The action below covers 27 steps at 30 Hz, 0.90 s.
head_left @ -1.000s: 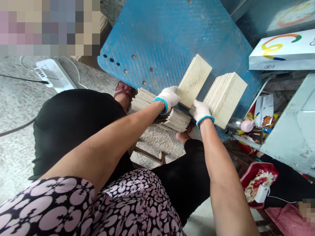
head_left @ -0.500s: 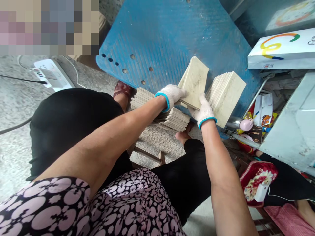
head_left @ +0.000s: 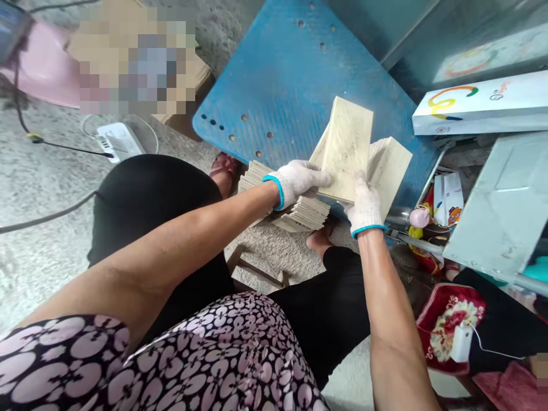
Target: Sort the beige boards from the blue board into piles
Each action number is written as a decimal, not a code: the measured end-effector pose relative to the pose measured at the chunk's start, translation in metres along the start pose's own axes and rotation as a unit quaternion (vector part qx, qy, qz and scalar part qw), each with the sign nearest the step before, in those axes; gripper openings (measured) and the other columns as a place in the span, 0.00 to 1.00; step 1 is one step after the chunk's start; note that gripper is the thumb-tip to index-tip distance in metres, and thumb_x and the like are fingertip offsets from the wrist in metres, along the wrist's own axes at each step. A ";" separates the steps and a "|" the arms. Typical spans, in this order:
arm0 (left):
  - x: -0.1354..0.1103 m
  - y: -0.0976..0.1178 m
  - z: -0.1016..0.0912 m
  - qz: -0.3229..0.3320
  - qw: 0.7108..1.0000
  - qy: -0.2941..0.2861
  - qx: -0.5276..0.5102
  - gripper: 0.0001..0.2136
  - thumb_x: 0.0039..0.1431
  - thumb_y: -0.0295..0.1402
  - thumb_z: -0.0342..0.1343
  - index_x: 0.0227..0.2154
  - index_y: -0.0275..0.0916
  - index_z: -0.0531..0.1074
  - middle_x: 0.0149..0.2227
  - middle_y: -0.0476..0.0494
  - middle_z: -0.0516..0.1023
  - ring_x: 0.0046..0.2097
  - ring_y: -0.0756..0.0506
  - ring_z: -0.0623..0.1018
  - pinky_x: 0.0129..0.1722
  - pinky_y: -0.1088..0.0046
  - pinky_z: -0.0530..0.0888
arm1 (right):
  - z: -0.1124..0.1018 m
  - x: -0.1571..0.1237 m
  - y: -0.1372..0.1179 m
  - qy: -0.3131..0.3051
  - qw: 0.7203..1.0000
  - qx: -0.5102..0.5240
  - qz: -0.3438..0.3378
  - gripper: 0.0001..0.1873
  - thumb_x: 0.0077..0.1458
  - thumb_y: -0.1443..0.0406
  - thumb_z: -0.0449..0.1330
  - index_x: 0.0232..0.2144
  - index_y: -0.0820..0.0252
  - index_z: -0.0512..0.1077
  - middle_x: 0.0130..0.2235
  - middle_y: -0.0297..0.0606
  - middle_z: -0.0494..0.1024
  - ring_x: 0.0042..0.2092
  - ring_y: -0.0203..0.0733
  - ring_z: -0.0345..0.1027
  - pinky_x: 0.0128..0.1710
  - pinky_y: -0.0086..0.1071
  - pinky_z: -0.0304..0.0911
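Note:
My left hand (head_left: 301, 180), in a white knit glove with a blue cuff, is closed on the lower left edge of a thin cream rectangular board (head_left: 347, 142). My right hand (head_left: 365, 204), gloved the same way, grips its lower right corner, thumb on top. The board is tilted, with faint dark marks on its face. At least one similar board shows behind its left edge. Just right of it a stack of such boards (head_left: 396, 168) leans on the blue ribbed surface (head_left: 274, 74). Beneath my left wrist is another row of boards (head_left: 310, 214), partly hidden.
A white printed box (head_left: 479, 108) lies at the right, near a grey metal panel (head_left: 496, 200). A flask with a pink cap (head_left: 418, 217) is by the blue surface's right corner. On the floor at left is a power strip (head_left: 120, 141). Another person's leg (head_left: 500, 314) shows at lower right.
The view has shifted, bringing more of the floor at left into sight. The held board is turned more face-up and covers more of the right-hand stack. Both hands still hold it.

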State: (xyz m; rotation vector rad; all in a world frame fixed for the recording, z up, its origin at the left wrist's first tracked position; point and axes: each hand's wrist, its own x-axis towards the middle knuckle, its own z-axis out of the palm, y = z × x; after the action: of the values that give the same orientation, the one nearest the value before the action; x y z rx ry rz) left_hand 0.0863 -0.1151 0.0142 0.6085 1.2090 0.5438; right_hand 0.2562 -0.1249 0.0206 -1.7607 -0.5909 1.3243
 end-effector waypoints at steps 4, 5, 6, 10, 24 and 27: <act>-0.038 0.006 -0.008 0.030 0.999 -0.036 -0.014 0.21 0.57 0.38 0.64 0.53 0.37 0.74 0.43 0.39 0.82 0.44 0.43 0.81 0.42 0.68 0.79 | -0.013 -0.050 -0.007 0.026 0.999 -0.002 -0.035 0.19 0.55 0.52 0.60 0.44 0.57 0.70 0.42 0.38 0.80 0.41 0.42 0.77 0.35 0.34 0.75; -0.047 0.006 -0.010 0.036 0.998 -0.041 -0.015 0.23 0.58 0.38 0.63 0.55 0.38 0.72 0.45 0.39 0.82 0.46 0.43 0.81 0.43 0.68 0.79 | -0.017 -0.065 -0.004 0.030 0.999 -0.003 -0.045 0.20 0.53 0.52 0.61 0.44 0.57 0.70 0.42 0.38 0.80 0.41 0.42 0.77 0.36 0.34 0.75; -0.056 0.005 -0.013 0.041 0.998 -0.046 -0.013 0.24 0.59 0.38 0.62 0.57 0.39 0.71 0.47 0.38 0.81 0.48 0.43 0.81 0.44 0.68 0.79 | -0.021 -0.079 0.001 0.034 0.998 -0.002 -0.058 0.21 0.52 0.51 0.62 0.43 0.57 0.70 0.42 0.39 0.80 0.41 0.43 0.77 0.36 0.34 0.74; -0.082 0.001 -0.026 0.063 0.992 -0.101 -0.041 0.23 0.60 0.38 0.61 0.57 0.39 0.71 0.49 0.35 0.81 0.51 0.40 0.80 0.47 0.64 0.79 | -0.034 -0.132 0.036 -0.002 0.995 -0.010 -0.100 0.21 0.52 0.51 0.62 0.42 0.59 0.70 0.39 0.40 0.80 0.39 0.42 0.76 0.35 0.33 0.73; -0.101 -0.030 -0.040 0.153 0.979 -0.044 -0.130 0.22 0.51 0.40 0.64 0.49 0.41 0.76 0.43 0.38 0.83 0.49 0.34 0.80 0.48 0.56 0.79 | -0.043 -0.173 0.085 -0.112 0.919 -0.357 -0.124 0.19 0.56 0.53 0.59 0.46 0.58 0.73 0.45 0.41 0.81 0.47 0.47 0.75 0.49 0.38 0.70; -0.104 -0.040 -0.029 0.151 0.985 -0.035 -0.070 0.18 0.48 0.41 0.66 0.41 0.41 0.76 0.41 0.45 0.83 0.43 0.39 0.81 0.42 0.62 0.79 | -0.052 -0.175 0.069 -0.033 0.912 -0.375 -0.165 0.29 0.56 0.53 0.61 0.57 0.60 0.68 0.54 0.47 0.76 0.53 0.48 0.73 0.56 0.42 0.67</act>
State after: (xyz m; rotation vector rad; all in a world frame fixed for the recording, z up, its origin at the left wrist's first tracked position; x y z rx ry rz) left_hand 0.0328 -0.2108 0.0512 0.6891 1.0080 0.8494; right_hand 0.2397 -0.3145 0.0628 -2.0722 -1.5181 0.9728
